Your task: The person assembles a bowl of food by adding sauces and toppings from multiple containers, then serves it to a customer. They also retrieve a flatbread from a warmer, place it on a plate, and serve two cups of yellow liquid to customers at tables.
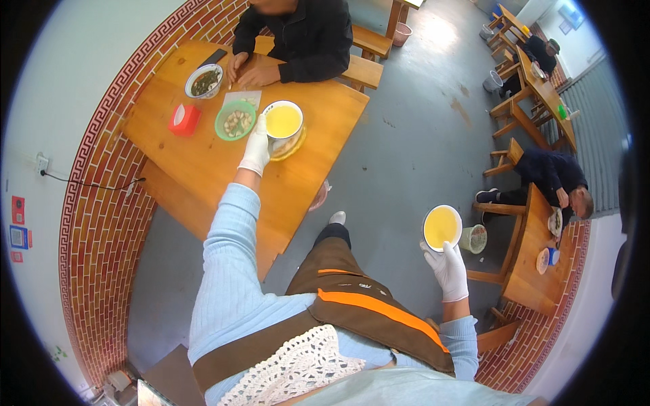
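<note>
My left hand (257, 144), in a white glove, grips the near left rim of a white bowl of yellow liquid (283, 121). That bowl is over the wooden table (325, 147) and partly hides a yellow-rimmed basket (294, 149); whether it touches them I cannot tell. Left of it is a green basket of garlic bulbs (235, 120). My right hand (447, 266), gloved too, holds a second white bowl of yellow liquid (442, 228) above the floor, its thumb at the rim.
A person in black (315, 40) sits across the table, near a bowl of food (204, 82), a phone (212, 58) and a red tissue box (185, 121). Another person (551, 172) eats at the right table (538, 243), beside a waste basket (475, 239). Benches (365, 71) flank the aisle.
</note>
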